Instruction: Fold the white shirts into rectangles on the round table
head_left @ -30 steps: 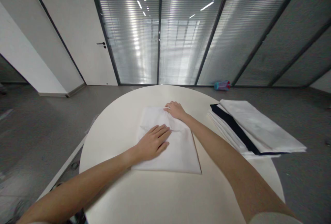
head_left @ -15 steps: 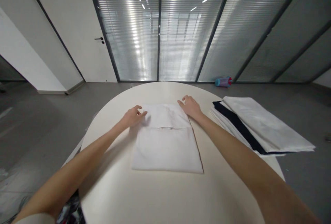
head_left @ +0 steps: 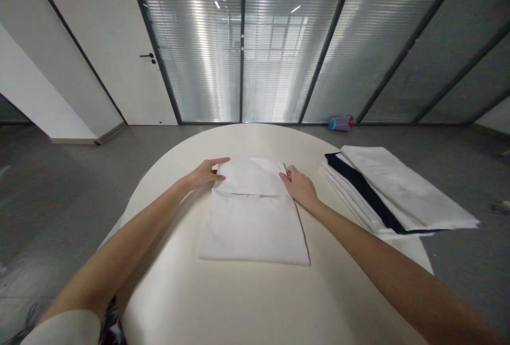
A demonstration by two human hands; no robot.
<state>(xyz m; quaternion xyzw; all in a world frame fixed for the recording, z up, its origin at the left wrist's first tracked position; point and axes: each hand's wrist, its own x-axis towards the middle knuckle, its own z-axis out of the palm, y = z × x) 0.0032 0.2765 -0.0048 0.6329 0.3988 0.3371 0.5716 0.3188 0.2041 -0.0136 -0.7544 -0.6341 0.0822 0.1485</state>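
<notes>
A white cloth point(head_left: 255, 228), folded into a near-rectangle, lies flat on the round table in front of me. Its far part is a flap folded toward me, and the flap's edge forms a slit across the middle. My left hand point(head_left: 203, 175) grips the flap's left side, thumb on top and index finger stretched along the far corner; the other fingers are partly hidden. On the opposite side, my right hand point(head_left: 302, 186) pinches the flap's right edge between thumb and curled fingers.
A stack of folded white cloths point(head_left: 406, 191) with a navy cloth point(head_left: 364, 191) among them lies at the table's right, overhanging the edge. The white round table point(head_left: 255, 302) stands before a glass partition point(head_left: 274, 68). A blue and red object point(head_left: 341, 123) lies on the floor.
Both hands have closed in on the flap's side edges. My right hand has come down toward me and its fingers have curled; my left index finger now reaches the far corner.
</notes>
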